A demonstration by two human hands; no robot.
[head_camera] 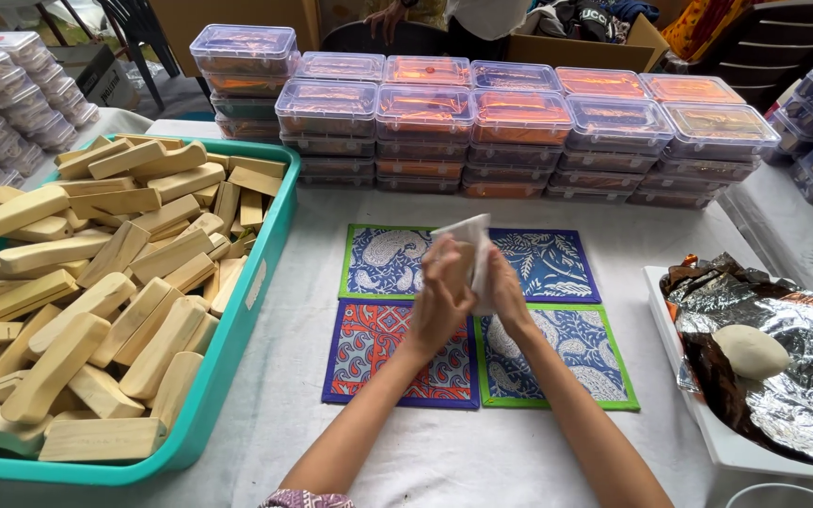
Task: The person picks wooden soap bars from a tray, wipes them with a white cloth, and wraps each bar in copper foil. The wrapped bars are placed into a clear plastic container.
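Both my hands are up in front of me over the middle of the surface, working one white cloth [468, 246]. My left hand [442, 293] has its grip curled shut around the lower part of it, fingers wrapped on the near side. My right hand [508, 287] is pressed against the other side, grip pinching the same cloth, so the two hands are pretty much touching with it sandwiched between them. One corner of the cloth pokes up above my fingers.

Right under my hands are four printed mats laid in a square, edges touching: a blue paisley one with a green border [383, 261], a darker blue leaf one [552, 265], an orange and blue one [378, 350] and another blue one with a green border [581, 362].

To my left sits a teal tray [237, 325] heaped with pale wooden blocks [96, 301]. To my right there's a white tray [698, 414] lined with crinkled foil [783, 376], with a smooth ball of dough [751, 350] on it. Along the far edge of the surface are rows of stacked clear plastic boxes [519, 136] with orange stuff inside, and more of them are piled at the far left and right.
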